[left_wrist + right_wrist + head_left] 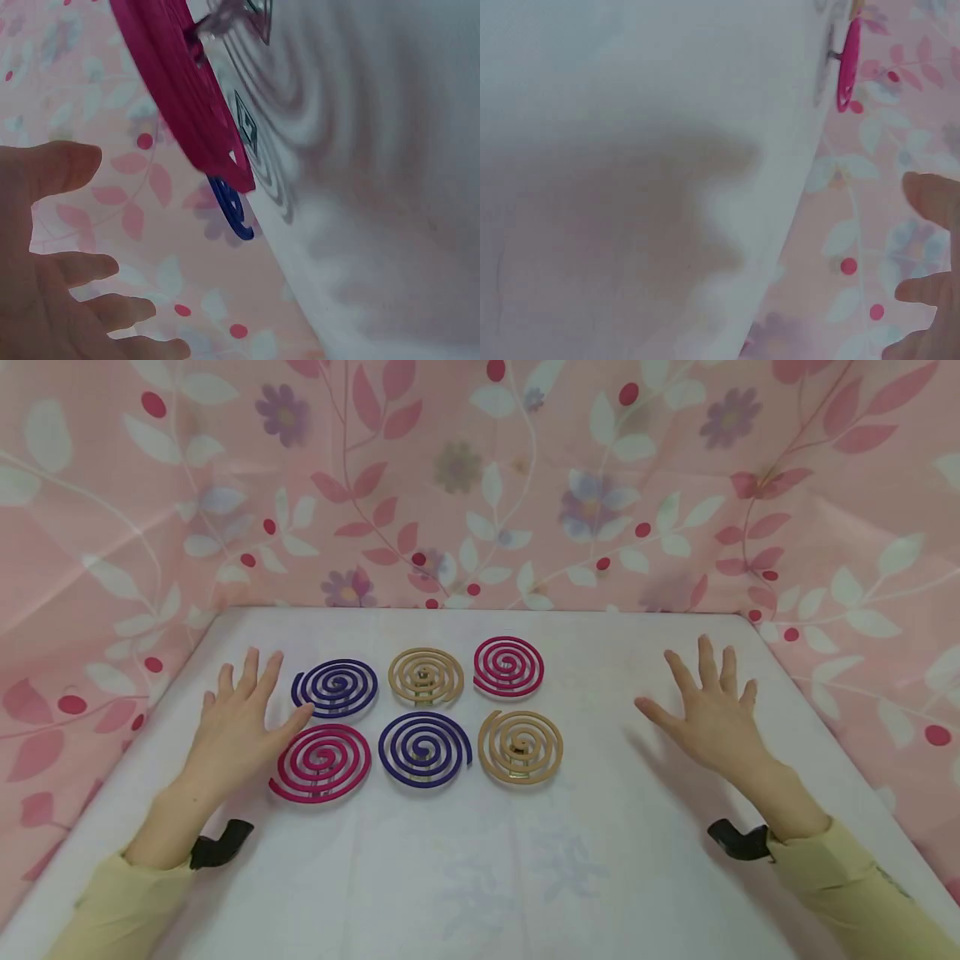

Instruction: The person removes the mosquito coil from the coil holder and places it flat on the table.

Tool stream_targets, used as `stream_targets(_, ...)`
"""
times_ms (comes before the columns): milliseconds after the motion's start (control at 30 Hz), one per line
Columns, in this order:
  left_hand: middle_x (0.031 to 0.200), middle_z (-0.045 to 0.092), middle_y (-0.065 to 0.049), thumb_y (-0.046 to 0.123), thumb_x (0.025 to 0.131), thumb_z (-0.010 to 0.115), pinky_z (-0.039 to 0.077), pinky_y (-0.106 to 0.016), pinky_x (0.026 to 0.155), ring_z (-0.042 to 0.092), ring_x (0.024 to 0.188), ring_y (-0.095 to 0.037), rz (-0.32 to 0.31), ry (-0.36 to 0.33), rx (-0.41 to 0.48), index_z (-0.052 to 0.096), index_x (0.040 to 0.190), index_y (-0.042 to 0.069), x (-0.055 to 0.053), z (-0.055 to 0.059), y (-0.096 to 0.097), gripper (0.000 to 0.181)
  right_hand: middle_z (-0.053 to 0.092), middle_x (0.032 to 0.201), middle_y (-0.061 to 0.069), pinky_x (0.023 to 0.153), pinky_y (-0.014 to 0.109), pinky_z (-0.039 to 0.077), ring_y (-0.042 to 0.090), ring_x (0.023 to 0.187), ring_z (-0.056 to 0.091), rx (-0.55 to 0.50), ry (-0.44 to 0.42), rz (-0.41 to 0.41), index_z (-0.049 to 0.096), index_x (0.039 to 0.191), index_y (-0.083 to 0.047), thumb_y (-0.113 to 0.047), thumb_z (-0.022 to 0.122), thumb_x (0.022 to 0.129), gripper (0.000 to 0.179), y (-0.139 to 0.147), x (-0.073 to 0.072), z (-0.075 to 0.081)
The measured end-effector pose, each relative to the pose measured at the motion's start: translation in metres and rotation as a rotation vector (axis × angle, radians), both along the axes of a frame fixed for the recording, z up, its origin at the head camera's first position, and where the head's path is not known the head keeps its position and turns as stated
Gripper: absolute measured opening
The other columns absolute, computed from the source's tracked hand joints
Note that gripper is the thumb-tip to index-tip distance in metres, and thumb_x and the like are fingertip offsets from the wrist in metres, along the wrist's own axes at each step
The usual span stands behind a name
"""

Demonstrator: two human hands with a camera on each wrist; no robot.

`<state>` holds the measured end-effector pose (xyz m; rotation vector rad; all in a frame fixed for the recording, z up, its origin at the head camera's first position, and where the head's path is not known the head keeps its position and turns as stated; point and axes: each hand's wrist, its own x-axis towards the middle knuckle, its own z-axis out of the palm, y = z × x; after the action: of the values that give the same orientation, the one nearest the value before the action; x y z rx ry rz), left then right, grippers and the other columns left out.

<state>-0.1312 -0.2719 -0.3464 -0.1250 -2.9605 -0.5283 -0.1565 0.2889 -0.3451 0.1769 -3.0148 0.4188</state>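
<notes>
Spiral mosquito coils, raised on small metal stands, form two rows on the white table. The back row has a blue coil (335,686), a tan coil (426,677) and a pink coil (508,667). In front stand a pink coil (322,762), a blue coil (424,749) and a tan coil (520,747). My left hand (236,718), fingers spread and holding nothing, is at the left; its thumb overlaps the left coils' edges in the head view. Over the table's right side, well apart from the coils, my right hand (716,722) is spread and holds nothing.
A white cloth with faint floral marks covers the table (465,868). Pink flowered fabric (465,485) hangs behind and along both sides. Each wrist carries a black camera mount, the left mount (222,843) and right mount (738,841).
</notes>
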Motion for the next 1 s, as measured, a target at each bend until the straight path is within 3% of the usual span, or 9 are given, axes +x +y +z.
stream_targets(167, 0.164, 0.014, -0.025, 0.043, 0.1, 0.055, 0.016, -0.078, 0.109, 0.013, 0.147, -0.053, -0.021, -0.003, 0.181, 0.019, 0.16, 0.009, 0.006, 0.004, 0.015, 0.078, 0.002, 0.164, 0.029, 0.108, 0.08, 0.009, 0.058, 0.147, 0.002, -0.151, -0.008, 0.056, 0.024, 0.157, -0.007, -0.053, 0.058, 0.096, 0.083, -0.008, 0.003, 0.0)
stream_targets(333, 0.156, 0.037, -0.025, 0.036, 0.099, 0.059, 0.035, -0.075, 0.101, 0.039, 0.136, -0.054, -0.043, 0.042, 0.285, 0.03, 0.157, 0.013, 0.01, 0.007, 0.033, 0.068, 0.015, 0.163, 0.027, 0.106, 0.077, 0.023, 0.054, 0.145, 0.018, -0.257, -0.006, 0.08, 0.029, 0.156, -0.007, -0.043, 0.062, 0.097, 0.077, -0.015, 0.004, -0.002)
stream_targets(500, 0.148, 0.047, -0.027, 0.028, 0.099, 0.062, 0.048, -0.064, 0.096, 0.049, 0.128, -0.052, -0.077, 0.031, 0.396, 0.037, 0.154, 0.013, 0.012, 0.005, 0.049, 0.062, 0.034, 0.155, 0.027, 0.107, 0.071, 0.031, 0.048, 0.139, 0.034, -0.336, 0.033, 0.09, 0.039, 0.15, -0.004, -0.032, 0.064, 0.097, 0.065, -0.021, 0.004, -0.008)
stream_targets(667, 0.146, 0.051, -0.023, 0.019, 0.099, 0.063, 0.045, -0.048, 0.105, 0.054, 0.129, -0.041, -0.147, -0.019, 0.557, 0.041, 0.15, 0.007, 0.008, 0.002, 0.061, 0.057, 0.046, 0.147, 0.024, 0.104, 0.064, 0.04, 0.045, 0.129, 0.049, -0.457, 0.048, 0.097, 0.044, 0.146, -0.004, -0.023, 0.064, 0.098, 0.056, -0.026, 0.006, -0.015)
stream_targets(833, 0.149, 0.049, -0.019, 0.011, 0.098, 0.063, 0.048, -0.017, 0.098, 0.053, 0.131, -0.038, -0.205, -0.1, 0.726, 0.043, 0.148, 0.003, 0.004, -0.003, 0.069, 0.054, 0.05, 0.147, 0.02, 0.107, 0.056, 0.042, 0.04, 0.129, 0.052, -0.571, -0.014, 0.123, 0.046, 0.145, -0.005, -0.02, 0.064, 0.098, 0.052, -0.032, 0.004, -0.018)
stream_targets(900, 0.15, 0.049, -0.018, 0.011, 0.098, 0.063, 0.046, -0.009, 0.093, 0.053, 0.132, -0.037, -0.218, -0.124, 0.764, 0.042, 0.149, 0.003, 0.003, -0.005, 0.073, 0.055, 0.051, 0.145, 0.018, 0.106, 0.049, 0.045, 0.037, 0.128, 0.054, -0.598, -0.036, 0.129, 0.047, 0.144, -0.007, -0.02, 0.065, 0.098, 0.051, -0.036, 0.003, -0.017)
stream_targets(1000, 0.153, 0.046, -0.016, 0.014, 0.098, 0.064, 0.046, -0.009, 0.093, 0.052, 0.133, -0.035, -0.228, -0.168, 0.807, 0.041, 0.15, 0.005, 0.002, -0.006, 0.08, 0.058, 0.055, 0.142, 0.017, 0.101, 0.026, 0.051, 0.033, 0.126, 0.056, -0.642, -0.061, 0.137, 0.049, 0.144, -0.009, -0.019, 0.066, 0.098, 0.05, -0.041, 0.002, -0.015)
